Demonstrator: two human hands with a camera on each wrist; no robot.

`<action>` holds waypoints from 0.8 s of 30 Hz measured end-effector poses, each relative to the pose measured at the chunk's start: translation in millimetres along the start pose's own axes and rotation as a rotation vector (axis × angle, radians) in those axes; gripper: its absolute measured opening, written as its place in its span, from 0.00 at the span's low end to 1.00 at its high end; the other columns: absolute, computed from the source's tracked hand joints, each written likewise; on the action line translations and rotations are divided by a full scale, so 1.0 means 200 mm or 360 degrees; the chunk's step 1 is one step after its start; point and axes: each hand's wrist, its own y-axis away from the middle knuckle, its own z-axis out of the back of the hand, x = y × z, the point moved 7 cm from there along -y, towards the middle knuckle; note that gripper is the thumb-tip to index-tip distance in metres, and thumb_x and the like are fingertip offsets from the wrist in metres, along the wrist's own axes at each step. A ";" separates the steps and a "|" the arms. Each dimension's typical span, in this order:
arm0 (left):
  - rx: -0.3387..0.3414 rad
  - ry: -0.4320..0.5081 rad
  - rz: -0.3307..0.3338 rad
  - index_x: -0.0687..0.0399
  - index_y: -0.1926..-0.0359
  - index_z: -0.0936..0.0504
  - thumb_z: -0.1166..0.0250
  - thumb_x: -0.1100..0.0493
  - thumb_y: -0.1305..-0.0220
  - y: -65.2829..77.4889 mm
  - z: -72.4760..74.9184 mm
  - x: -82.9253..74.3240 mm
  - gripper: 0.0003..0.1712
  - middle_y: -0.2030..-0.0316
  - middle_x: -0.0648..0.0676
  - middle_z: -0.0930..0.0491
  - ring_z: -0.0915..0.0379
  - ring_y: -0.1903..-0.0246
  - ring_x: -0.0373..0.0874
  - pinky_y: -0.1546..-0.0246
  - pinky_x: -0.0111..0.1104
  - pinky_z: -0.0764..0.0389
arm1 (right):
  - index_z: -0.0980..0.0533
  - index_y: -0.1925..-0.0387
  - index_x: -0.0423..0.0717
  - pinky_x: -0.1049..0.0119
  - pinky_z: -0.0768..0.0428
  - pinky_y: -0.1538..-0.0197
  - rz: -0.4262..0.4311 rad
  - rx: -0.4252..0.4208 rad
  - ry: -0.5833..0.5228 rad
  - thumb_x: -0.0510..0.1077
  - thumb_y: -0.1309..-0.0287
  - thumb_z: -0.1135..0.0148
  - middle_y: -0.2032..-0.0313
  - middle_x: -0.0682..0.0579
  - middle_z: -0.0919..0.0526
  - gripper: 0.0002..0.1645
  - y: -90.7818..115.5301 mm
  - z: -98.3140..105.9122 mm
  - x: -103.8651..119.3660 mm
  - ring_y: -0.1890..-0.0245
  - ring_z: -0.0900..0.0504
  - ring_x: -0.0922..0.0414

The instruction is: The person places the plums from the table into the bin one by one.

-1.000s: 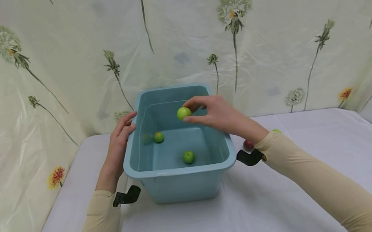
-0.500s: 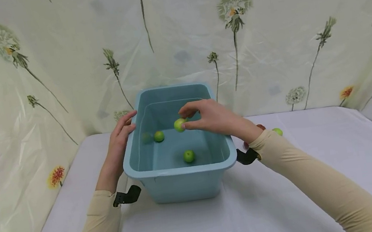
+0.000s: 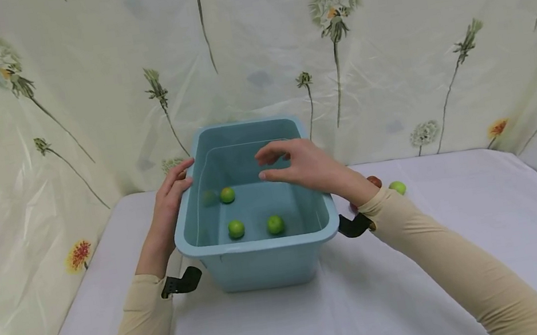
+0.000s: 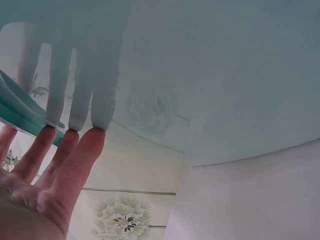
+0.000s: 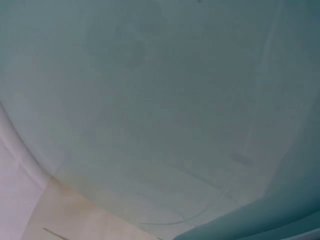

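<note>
A light blue plastic tub (image 3: 259, 244) stands on the white-covered table. On its floor lie three small round green fruits, apple-like: one at the back left (image 3: 227, 195), one at the front left (image 3: 236, 229) and one near the front middle (image 3: 275, 224). My left hand (image 3: 166, 212) rests on the tub's left side; in the left wrist view its fingertips touch the smooth outer wall (image 4: 225, 90). Over the tub's right half hovers my right hand (image 3: 304, 165), holding nothing, thumb and fingers apart. The right wrist view shows only tub wall (image 5: 150, 115) and some background, no fingers.
Right of the tub, partly behind my right wrist, lie a red fruit (image 3: 373, 181) and a bit of another red one (image 3: 354, 208). Beside them sits a green fruit (image 3: 397, 187). A flower-printed sheet (image 3: 249, 37) hangs behind the table (image 3: 462, 208).
My right hand lowered a green fruit and let go of it; a third green fruit now lies on the tub's floor. My left hand has stayed on the tub's side.
</note>
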 end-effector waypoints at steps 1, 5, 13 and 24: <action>0.0002 0.0003 0.0001 0.40 0.28 0.35 0.52 0.47 0.26 0.00 0.00 0.00 0.27 0.33 0.53 0.36 0.35 0.39 0.56 0.50 0.41 0.26 | 0.23 0.43 0.52 0.56 0.30 0.44 0.0011 -0.0015 -0.0017 0.54 0.38 0.33 0.50 0.58 0.18 0.24 0.00 0.00 0.00 0.50 0.23 0.62; -0.0001 0.0000 0.0015 0.40 0.28 0.35 0.51 0.46 0.26 0.00 0.00 0.00 0.27 0.34 0.52 0.36 0.35 0.40 0.55 0.49 0.42 0.26 | 0.23 0.42 0.53 0.56 0.30 0.43 0.0041 -0.0072 -0.0079 0.55 0.38 0.34 0.50 0.60 0.18 0.25 0.04 0.03 -0.01 0.49 0.23 0.62; -0.0013 0.0008 0.0007 0.40 0.29 0.35 0.51 0.47 0.26 0.00 0.00 0.00 0.27 0.33 0.52 0.36 0.34 0.40 0.54 0.48 0.44 0.27 | 0.22 0.42 0.52 0.54 0.31 0.41 -0.0043 -0.0316 -0.0108 0.55 0.38 0.34 0.46 0.57 0.20 0.25 0.16 0.15 -0.07 0.45 0.24 0.59; -0.0015 0.0034 0.0017 0.40 0.29 0.35 0.51 0.47 0.26 0.01 0.00 0.00 0.27 0.32 0.52 0.39 0.36 0.39 0.53 0.47 0.45 0.29 | 0.23 0.40 0.51 0.49 0.28 0.44 -0.0217 -0.0535 -0.0068 0.55 0.39 0.33 0.45 0.53 0.20 0.27 0.33 0.32 -0.23 0.45 0.25 0.56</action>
